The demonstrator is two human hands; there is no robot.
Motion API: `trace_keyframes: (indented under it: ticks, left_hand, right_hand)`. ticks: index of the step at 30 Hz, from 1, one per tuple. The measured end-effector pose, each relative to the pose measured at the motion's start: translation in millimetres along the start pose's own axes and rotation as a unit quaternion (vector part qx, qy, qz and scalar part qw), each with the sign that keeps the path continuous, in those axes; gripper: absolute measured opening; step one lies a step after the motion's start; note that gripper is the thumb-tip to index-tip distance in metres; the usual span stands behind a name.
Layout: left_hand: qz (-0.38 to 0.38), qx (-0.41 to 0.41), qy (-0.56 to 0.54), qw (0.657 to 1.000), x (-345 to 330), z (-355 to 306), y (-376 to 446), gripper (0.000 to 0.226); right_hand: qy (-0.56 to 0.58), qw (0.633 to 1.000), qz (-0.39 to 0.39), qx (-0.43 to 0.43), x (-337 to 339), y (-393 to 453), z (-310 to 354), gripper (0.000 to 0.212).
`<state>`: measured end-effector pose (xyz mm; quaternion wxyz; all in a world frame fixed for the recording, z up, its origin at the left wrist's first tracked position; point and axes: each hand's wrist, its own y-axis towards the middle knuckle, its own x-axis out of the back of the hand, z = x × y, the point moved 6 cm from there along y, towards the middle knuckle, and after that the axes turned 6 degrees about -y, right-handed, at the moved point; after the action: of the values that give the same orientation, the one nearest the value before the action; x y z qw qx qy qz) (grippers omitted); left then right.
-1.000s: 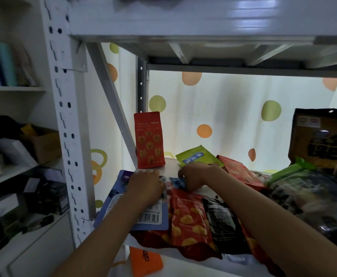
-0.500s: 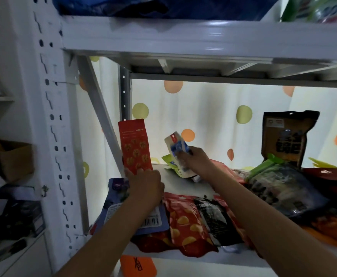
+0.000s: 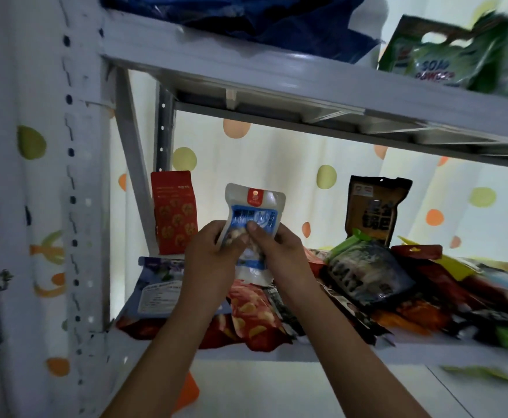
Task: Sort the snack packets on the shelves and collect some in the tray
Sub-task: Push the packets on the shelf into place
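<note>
Shelf cluttered with packets. Your left hand and right hand both grasp blue-white packet: sorting step. Next: choose its place; tray unseen.

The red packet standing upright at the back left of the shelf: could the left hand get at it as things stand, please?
Probably not at once: the left hand grips the blue-and-white packet together with the right hand. Once it lets go, the red packet stands unobstructed just beyond it.
</note>
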<state>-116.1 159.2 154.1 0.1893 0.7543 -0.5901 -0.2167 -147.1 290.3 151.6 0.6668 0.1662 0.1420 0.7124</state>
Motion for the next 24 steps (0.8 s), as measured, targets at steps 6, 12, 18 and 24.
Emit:
trace_keyframes:
  ticks: [6,12,18,24]
  left_hand:
    - [0.000,0.028,-0.088,0.996,0.1,-30.9,-63.3,0.013]
    - [0.039,0.120,-0.150,0.981,-35.4,-42.3,-160.7,0.018]
    - [0.040,0.171,-0.138,0.975,-61.9,-33.8,-256.5,0.016]
    - [0.091,0.212,-0.096,0.968,-65.4,-23.6,-313.7,0.015]
  right_hand:
    - [0.069,0.997,0.034,-0.015,18.2,-71.6,14.6,0.027]
    - [0.089,0.995,-0.034,-0.024,69.5,-173.5,17.9,0.024]
    - [0.054,0.994,-0.059,-0.067,108.6,-274.2,2.0,0.017]
    - [0.083,0.984,-0.097,-0.126,126.4,-350.6,-23.7,0.020]
